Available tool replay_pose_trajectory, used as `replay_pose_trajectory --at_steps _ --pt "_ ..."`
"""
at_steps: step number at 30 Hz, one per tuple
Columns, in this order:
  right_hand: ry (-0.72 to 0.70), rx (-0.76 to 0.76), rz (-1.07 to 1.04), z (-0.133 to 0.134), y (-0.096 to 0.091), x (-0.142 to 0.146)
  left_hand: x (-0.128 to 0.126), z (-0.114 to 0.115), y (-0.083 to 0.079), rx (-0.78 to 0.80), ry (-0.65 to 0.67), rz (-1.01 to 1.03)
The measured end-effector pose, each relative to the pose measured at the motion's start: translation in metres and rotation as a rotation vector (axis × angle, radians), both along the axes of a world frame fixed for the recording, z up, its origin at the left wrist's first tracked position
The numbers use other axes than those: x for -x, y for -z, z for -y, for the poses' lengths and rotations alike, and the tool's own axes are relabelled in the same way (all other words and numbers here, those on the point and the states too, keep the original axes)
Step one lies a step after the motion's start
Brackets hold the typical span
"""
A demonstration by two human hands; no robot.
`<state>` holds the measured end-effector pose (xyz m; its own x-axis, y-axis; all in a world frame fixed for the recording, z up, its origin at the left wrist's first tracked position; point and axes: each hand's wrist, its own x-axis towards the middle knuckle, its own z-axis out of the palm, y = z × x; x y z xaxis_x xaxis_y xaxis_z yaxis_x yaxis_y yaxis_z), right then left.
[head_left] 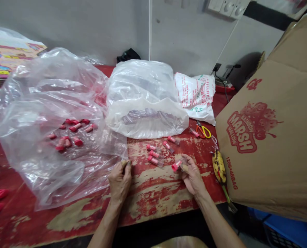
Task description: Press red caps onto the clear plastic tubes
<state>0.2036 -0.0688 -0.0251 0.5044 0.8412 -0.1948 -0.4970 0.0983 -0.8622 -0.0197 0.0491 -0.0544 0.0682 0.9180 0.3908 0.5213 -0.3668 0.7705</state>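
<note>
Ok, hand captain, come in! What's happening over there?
Right hand: fingers pinching pink-capped clear plastic tube. Left hand: fingers curled, contents unclear. Similar tubes on worn red table between hands. Crumpled clear plastic bag alongside.

Left hand [119,181] and right hand [192,177] curl inward, knuckles up.

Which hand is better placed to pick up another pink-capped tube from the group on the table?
Probably the left hand: the pink-capped tubes lie close beside it, and its fingers pinch only something small and tan, while the right hand holds a pink-capped tube.
</note>
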Motion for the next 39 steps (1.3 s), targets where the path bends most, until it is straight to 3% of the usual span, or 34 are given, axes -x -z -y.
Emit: replay_pose_trajectory --at_steps 2,4,7,10,13,16,18,20,24,28,31,34,39 --pt "-0.003 0.002 -0.024 0.001 -0.001 -0.003 0.000 0.000 0.000 -0.001 0.000 0.002" --pt "0.019 -0.014 0.111 0.003 0.000 -0.004 0.000 0.000 0.001 0.005 -0.001 -0.001" --pt "0.078 -0.011 0.577 0.007 0.006 -0.005 0.001 0.000 0.002 0.011 -0.002 -0.004" --pt "-0.019 -0.004 1.143 0.008 0.012 -0.004 0.002 0.000 0.002 -0.001 -0.009 -0.003" --pt "-0.042 -0.043 1.425 0.006 0.014 -0.003 0.002 -0.001 0.002 0.000 -0.010 -0.012" --pt "0.028 -0.062 1.477 0.003 0.013 -0.003 0.002 -0.002 0.002 0.001 -0.006 -0.017" --pt "-0.063 -0.066 1.471 0.002 0.013 -0.004 0.003 -0.003 0.002 -0.004 -0.007 -0.020" --pt "-0.110 -0.006 1.360 0.001 0.013 -0.007 0.003 -0.003 0.001 -0.006 -0.008 -0.024" --pt "-0.046 0.157 1.181 0.000 0.009 -0.014 0.003 -0.003 -0.001 0.007 -0.005 -0.022" --pt "-0.118 0.140 1.147 -0.007 0.001 -0.025 0.003 -0.003 -0.003 0.004 -0.005 -0.017" --pt "0.070 0.112 0.986 -0.029 -0.002 -0.041 0.003 -0.004 -0.003 -0.006 -0.007 -0.012" --pt "0.207 0.105 0.976 -0.063 0.003 -0.062 0.003 -0.004 -0.003 0.000 -0.007 -0.014" --pt "0.153 0.128 1.083 -0.105 0.018 -0.081 0.006 -0.005 -0.001 -0.017 -0.009 -0.009"
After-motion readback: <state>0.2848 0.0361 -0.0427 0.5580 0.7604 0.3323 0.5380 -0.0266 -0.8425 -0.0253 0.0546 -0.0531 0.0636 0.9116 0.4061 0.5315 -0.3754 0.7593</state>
